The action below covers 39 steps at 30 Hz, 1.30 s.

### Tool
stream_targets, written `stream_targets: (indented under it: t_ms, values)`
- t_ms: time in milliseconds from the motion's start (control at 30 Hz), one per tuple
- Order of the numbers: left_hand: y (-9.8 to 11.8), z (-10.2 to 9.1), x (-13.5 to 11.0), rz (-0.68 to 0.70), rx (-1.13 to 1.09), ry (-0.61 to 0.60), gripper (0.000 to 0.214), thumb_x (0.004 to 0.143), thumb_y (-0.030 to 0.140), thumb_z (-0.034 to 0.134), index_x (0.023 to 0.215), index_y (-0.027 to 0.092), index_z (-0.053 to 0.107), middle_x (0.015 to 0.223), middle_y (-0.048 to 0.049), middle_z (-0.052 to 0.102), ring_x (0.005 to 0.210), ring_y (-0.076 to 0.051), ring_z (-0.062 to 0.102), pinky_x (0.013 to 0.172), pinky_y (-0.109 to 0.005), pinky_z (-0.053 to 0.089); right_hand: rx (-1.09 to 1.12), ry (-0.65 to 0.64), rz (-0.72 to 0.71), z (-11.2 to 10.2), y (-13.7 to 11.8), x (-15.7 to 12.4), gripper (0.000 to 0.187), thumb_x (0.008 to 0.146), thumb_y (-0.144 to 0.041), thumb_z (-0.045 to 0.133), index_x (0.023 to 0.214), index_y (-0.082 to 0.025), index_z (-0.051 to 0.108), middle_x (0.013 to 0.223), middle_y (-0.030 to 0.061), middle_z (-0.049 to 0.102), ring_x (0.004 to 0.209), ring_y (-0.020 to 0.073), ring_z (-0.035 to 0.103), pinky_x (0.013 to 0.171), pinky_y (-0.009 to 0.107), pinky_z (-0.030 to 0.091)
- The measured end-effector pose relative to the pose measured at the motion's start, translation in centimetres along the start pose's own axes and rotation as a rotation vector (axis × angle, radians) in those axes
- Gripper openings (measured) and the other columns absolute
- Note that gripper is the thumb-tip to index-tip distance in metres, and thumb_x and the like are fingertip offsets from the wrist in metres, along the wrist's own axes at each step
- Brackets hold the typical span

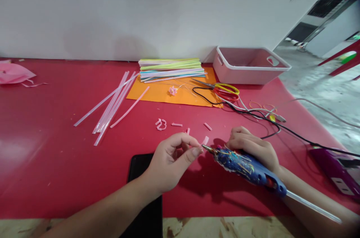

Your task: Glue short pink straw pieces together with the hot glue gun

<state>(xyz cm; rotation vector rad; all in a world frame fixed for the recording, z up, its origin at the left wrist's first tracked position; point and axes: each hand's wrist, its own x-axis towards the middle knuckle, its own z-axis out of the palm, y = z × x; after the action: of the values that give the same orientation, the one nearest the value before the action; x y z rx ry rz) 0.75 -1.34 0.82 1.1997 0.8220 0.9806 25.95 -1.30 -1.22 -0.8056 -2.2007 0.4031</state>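
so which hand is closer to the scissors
Right. The right hand, gripping the blue glue gun, sits below the scissors; the left hand is farther, below-left, pinching a pink straw piece.
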Motion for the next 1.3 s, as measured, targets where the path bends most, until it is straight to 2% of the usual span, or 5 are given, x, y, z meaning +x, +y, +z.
stream_targets:
  t_ms: [233, 500, 733, 967, 1300]
  values:
    - [-0.1, 0.0, -0.1, 0.031, 0.042, -0.006, 0.01, 0.087, 0.026, 0.066, 0.083, 0.018, 0.061, 0.068, 0.0015, 0.055, 0.06, -0.01, 0.049, 0.053, -0.02, 0.04, -0.014, 0.021, -0.006, -0.2, -0.2, 0.3, 0.012, 0.099, -0.029, 0.051, 0.098, -0.022, 0.059, 0.074, 0.0024, 0.065, 0.063, 0.0159, 0.056, 0.075, 0.038, 0.047]
    - [-0.7, -0.1, -0.3, 0.104, 0.073, -0.027, 0.01, 0.09, 0.027, 0.064, 0.086, 0.018, 0.062, 0.079, -0.0014, 0.062, 0.066, -0.011, 0.057, 0.061, -0.022, 0.045, -0.049, 0.052, -0.036, -0.6, -0.4, 0.9, 0.007, 0.096, -0.028, 0.054, 0.096, -0.022, 0.058, 0.07, 0.0016, 0.063, 0.059, 0.0154, 0.055, 0.071, 0.036, 0.048]
    - [-0.6, -0.2, -0.5, 0.089, 0.09, 0.009, 0.011, 0.091, 0.028, 0.063, 0.088, 0.018, 0.06, 0.074, 0.0007, 0.056, 0.064, -0.01, 0.051, 0.058, -0.021, 0.041, -0.056, 0.06, 0.06, -0.8, -0.7, 0.4, 0.012, 0.087, -0.017, 0.058, 0.098, -0.023, 0.058, 0.074, 0.0027, 0.064, 0.064, 0.0177, 0.058, 0.07, 0.037, 0.048]
    - [-0.5, -0.1, -0.3, 0.015, 0.136, 0.062, 0.016, 0.089, 0.033, 0.062, 0.086, 0.017, 0.06, 0.07, 0.0008, 0.053, 0.062, -0.011, 0.047, 0.056, -0.022, 0.039, -0.04, 0.056, -0.013, -0.3, -0.3, 0.5, 0.006, 0.095, -0.025, 0.055, 0.096, -0.022, 0.059, 0.071, 0.0014, 0.064, 0.061, 0.0155, 0.055, 0.073, 0.038, 0.048]
    - [-0.4, -0.1, -0.3, 0.023, 0.133, 0.046, 0.015, 0.088, 0.032, 0.064, 0.086, 0.017, 0.062, 0.071, -0.0003, 0.056, 0.062, -0.011, 0.049, 0.056, -0.022, 0.039, -0.038, 0.033, 0.041, 0.4, -0.2, 0.3, 0.012, 0.098, -0.029, 0.052, 0.092, -0.023, 0.06, 0.07, 0.0005, 0.065, 0.06, 0.0148, 0.058, 0.076, 0.037, 0.047]
